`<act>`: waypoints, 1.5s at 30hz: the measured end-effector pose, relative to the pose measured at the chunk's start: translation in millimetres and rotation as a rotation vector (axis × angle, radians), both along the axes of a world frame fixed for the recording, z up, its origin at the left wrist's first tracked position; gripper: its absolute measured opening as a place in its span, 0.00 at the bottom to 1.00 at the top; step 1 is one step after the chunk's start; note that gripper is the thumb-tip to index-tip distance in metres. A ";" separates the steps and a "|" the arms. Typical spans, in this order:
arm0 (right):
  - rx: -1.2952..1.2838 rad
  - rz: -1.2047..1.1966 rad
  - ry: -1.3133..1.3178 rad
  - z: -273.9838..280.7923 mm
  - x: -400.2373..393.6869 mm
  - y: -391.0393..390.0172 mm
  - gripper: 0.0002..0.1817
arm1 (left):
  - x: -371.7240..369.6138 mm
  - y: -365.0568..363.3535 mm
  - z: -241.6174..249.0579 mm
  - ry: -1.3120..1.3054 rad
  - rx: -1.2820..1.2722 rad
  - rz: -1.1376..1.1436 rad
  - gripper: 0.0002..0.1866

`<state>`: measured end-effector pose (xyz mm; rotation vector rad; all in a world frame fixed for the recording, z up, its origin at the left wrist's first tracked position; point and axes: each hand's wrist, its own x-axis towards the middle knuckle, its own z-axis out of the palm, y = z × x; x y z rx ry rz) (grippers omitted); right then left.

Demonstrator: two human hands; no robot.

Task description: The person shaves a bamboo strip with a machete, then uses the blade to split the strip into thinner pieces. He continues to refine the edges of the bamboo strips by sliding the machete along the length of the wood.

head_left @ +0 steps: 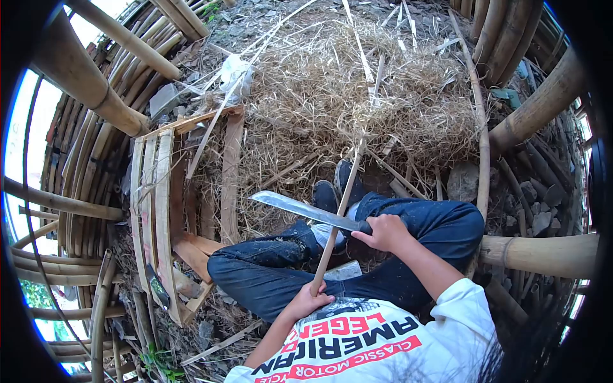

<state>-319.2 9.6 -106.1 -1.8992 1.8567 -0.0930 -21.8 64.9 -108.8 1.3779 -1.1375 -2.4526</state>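
Observation:
My right hand (385,232) is closed round the dark handle of a machete (300,209), whose long blade points left across my shins. In my left hand (308,302), close to my shirt, is the near end of a bamboo strip (338,236). The strip runs up and away between my knees, over my dark shoes (326,195), toward the pile of shavings. The machete's blade crosses the strip near its handle end and overlaps it in this view. My legs in blue jeans (262,268) are bent and crossed beneath both.
Curly bamboo shavings (357,96) cover the ground ahead. A wooden crate (156,217) lies on the left, with a white plastic bag (235,78) beyond it. Stacked bamboo poles (83,172) stand at left; a thick pole (543,254) juts in from the right, near stones (463,183).

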 end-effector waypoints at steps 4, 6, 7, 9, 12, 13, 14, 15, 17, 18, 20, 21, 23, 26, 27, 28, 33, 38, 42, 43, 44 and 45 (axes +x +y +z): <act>-0.017 -0.051 0.029 -5.6 -5.5 -11.9 0.37 | 1.6 2.4 4.6 -0.041 -0.102 -0.046 0.20; -0.096 -0.195 0.006 -21.5 -19.7 -22.8 0.37 | 1.9 2.1 8.7 -0.029 -0.076 -0.053 0.20; -0.100 -0.211 0.022 -23.9 -27.5 -29.2 0.37 | 2.8 2.0 10.3 -0.011 -0.056 -0.068 0.21; -0.103 -0.254 0.085 -23.5 -41.9 -43.6 0.37 | 3.5 2.9 10.8 -0.010 -0.052 -0.064 0.21; -0.112 -0.297 0.106 -24.9 -66.4 -65.2 0.38 | 3.7 3.3 9.3 -0.036 -0.093 -0.088 0.21; -0.075 -0.311 0.151 -21.7 -71.0 -72.3 0.38 | 6.3 4.9 7.0 -0.030 -0.094 -0.091 0.21; -0.062 -0.344 0.162 -20.4 -77.6 -80.1 0.38 | 8.0 7.1 4.2 -0.023 -0.095 -0.090 0.21; -0.065 -0.405 0.147 -20.4 -84.8 -88.0 0.38 | 8.1 6.9 7.1 -0.045 -0.102 -0.097 0.21; -0.047 -0.491 0.103 -20.7 -94.5 -99.8 0.38 | 8.0 6.5 7.8 -0.034 -0.129 -0.104 0.21; -0.059 -0.490 0.100 -20.4 -92.4 -102.6 0.38 | 7.9 7.2 6.1 -0.046 -0.184 -0.119 0.21; -0.077 -0.540 0.091 -26.4 -82.8 -98.9 0.39 | 7.9 5.5 4.1 -0.049 -0.187 -0.111 0.20; -0.091 -0.566 0.078 -34.7 -74.0 -96.2 0.39 | 6.8 3.8 5.1 -0.060 -0.136 -0.092 0.19; -0.146 -0.636 0.004 -58.1 -55.8 -84.5 0.39 | 8.5 5.0 -2.7 -0.077 -0.118 -0.082 0.18; -0.164 -0.660 -0.098 -48.3 -24.2 -62.0 0.37 | 2.5 1.0 3.2 -0.093 -0.086 -0.041 0.17; -0.152 -0.608 -0.080 -44.8 -15.7 -55.9 0.36 | -0.6 0.3 6.8 -0.084 -0.061 -0.008 0.17; -0.143 -0.544 -0.100 -41.3 -8.0 -48.5 0.37 | -0.5 1.9 4.7 -0.087 -0.055 -0.019 0.17; -0.018 -0.312 -0.203 -8.8 31.3 -11.1 0.39 | -1.1 8.1 -11.7 -0.166 -0.211 -0.007 0.19; 0.095 -0.151 -0.283 15.1 51.0 20.5 0.38 | -9.6 10.1 4.3 -0.267 -0.408 -0.023 0.19; 0.145 -0.006 -0.208 33.4 56.2 38.0 0.40 | -10.3 13.8 6.4 -0.354 -0.450 -0.051 0.16; 0.159 0.046 -0.180 35.3 56.1 40.4 0.40 | -8.7 12.7 6.1 -0.352 -0.431 -0.082 0.18; 0.165 0.045 -0.179 35.6 54.6 41.5 0.40 | -8.4 14.1 4.5 -0.350 -0.426 -0.084 0.18; 0.183 0.057 -0.158 35.8 51.7 41.6 0.41 | -8.1 15.7 2.2 -0.336 -0.452 -0.062 0.19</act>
